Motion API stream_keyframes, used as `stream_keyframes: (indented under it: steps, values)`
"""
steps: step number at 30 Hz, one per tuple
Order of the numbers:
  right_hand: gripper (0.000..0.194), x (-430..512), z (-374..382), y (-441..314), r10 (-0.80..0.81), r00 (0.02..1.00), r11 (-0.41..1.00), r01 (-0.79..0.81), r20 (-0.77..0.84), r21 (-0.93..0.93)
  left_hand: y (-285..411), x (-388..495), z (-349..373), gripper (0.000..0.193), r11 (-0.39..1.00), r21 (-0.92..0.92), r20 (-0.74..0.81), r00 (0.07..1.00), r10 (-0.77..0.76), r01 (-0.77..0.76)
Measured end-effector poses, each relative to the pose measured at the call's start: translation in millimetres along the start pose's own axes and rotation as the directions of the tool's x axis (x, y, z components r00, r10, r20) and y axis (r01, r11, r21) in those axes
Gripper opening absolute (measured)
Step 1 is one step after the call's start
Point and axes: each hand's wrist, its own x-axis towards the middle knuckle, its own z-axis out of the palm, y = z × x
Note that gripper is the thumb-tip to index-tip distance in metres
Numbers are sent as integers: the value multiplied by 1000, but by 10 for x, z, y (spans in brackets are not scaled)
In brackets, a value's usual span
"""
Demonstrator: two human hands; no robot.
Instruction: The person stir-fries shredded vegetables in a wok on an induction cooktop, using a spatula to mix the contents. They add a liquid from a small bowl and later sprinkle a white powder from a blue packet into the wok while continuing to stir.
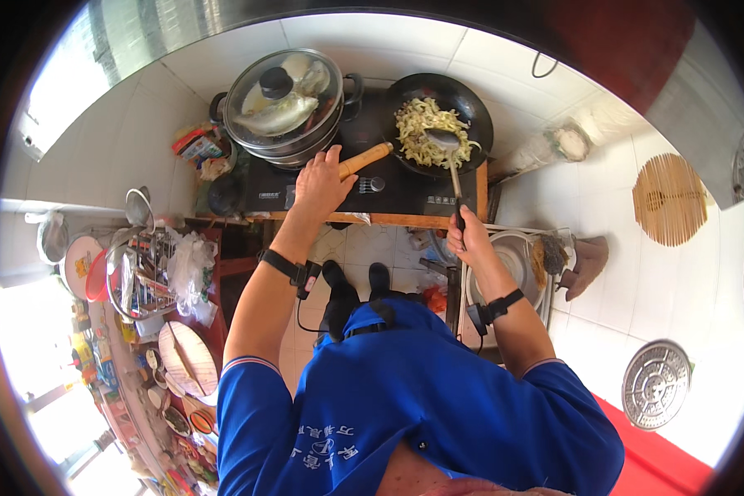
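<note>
My left hand (322, 181) grips the wooden handle (366, 160) of a black wok (476, 118) at the back right of the cooktop. Chopped pale yellow-green vegetables (428, 121) lie heaped in the wok. Held by its black grip, a metal spatula (451, 170) is in my right hand (468, 232). Its broad head rests among the vegetables, on the right side of the heap. Left of the wok, a steamer pot (304, 146) stands under a glass lid (248, 93) with a black knob; a whole fish shows through the glass.
The black cooktop (341, 204) has a wooden front edge. A sink basin (508, 248) lies to my right, with a scrubber (555, 254) by its rim. Food packets (198, 147) sit left of the pot. Further left are a utensil rack (146, 279) and a round wooden lid (188, 358).
</note>
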Motion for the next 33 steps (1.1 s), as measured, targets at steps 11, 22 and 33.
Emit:
stream_keyframes:
  steps: [11, 22, 33]
  values:
    - [42, 824, 37, -356, -115, 993, 990, 113, -21, -81, -630, -1617, 9, 50, 924, -277, 40, 964, -263, 264]
    - [59, 261, -551, 134, -418, 868, 679, 103, -268, -727, -1578, -4862, 252, 42, 645, -459, -45, 710, -703, 610]
    - [20, -999, 670, 3131, 98, 989, -154, 123, 109, -980, -2162, -7665, 387, 43, 241, -619, 82, 366, -927, 748]
